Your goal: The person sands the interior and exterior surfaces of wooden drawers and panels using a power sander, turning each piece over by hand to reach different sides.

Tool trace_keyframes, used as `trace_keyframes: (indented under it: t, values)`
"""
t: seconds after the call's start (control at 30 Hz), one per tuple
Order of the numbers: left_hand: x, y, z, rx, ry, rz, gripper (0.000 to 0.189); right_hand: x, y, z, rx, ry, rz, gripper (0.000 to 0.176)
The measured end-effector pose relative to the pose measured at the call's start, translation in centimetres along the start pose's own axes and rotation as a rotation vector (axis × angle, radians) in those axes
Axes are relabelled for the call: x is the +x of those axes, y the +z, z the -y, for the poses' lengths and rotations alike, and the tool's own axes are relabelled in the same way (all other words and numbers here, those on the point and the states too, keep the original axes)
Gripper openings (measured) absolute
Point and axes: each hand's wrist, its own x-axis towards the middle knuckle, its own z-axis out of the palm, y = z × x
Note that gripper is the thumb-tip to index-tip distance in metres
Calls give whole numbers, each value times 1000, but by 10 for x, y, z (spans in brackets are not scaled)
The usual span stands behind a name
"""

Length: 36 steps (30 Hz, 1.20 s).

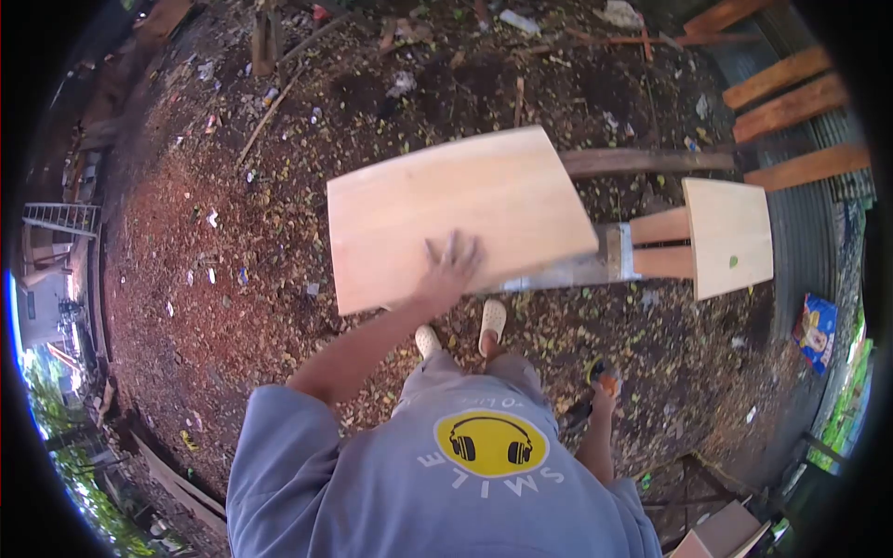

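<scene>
A wide pale wooden board [446, 200] lies flat on a low stand in front of me. My left hand [451, 265] rests palm down on the board's near edge, fingers spread. My right hand [603, 381] hangs low at my side, closed around a small tool with an orange and black part; what the tool is I cannot tell. My feet in pale shoes [491, 321] stand just under the board's near edge.
A smaller pale board [730, 237] lies on the stand's right end, over a metal bracket [619, 253]. Long planks [791, 107] lean on corrugated sheet at the right. A dark beam [642, 161] lies behind. Dirt ground with litter and leaves all around.
</scene>
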Motion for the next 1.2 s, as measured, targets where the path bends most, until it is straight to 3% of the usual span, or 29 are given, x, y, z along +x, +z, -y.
trace_keyframes:
  t: [0.13,0.23,0.33,0.5,0.6,0.63,0.73,0.8,0.9,1.03,1.1,1.17,1.2]
  values:
    - [58,-25,29,-55,-97,38,84,43,3,-43,-93,-22,-51,70]
    - [83,-47,53,-210,-201,56,85,-8,4,-28,-29,-39,-30,77]
    - [90,-57,75,-376,-297,-24,82,32,-7,-75,-98,-55,-70,69]
    - [101,-43,114,-659,-426,-225,73,-6,-18,-69,-49,-26,-22,53]
    - [84,-56,118,-846,-574,-42,73,-24,-20,-61,-35,-2,-26,51]
    - [77,-38,125,-951,-574,-60,74,-31,-20,-56,-20,11,-19,51]
    - [60,79,147,-805,-436,-368,73,0,-18,-74,-78,-17,-171,50]
    - [26,53,129,-967,-659,-91,75,-9,-15,-58,-5,-113,-158,51]
    - [-13,109,119,-1162,-741,-148,77,-58,-14,-8,14,-290,-140,54]
    - [-33,109,82,-1286,-771,-309,78,-29,3,23,-107,-616,-115,48]
    - [-33,119,75,-1341,-778,-373,76,-81,38,83,-135,-652,5,48]
    - [-25,120,80,-1145,-821,-271,71,-70,76,106,-200,-797,40,52]
    - [-21,120,82,-1044,-838,-220,68,-93,101,130,-296,-990,6,57]
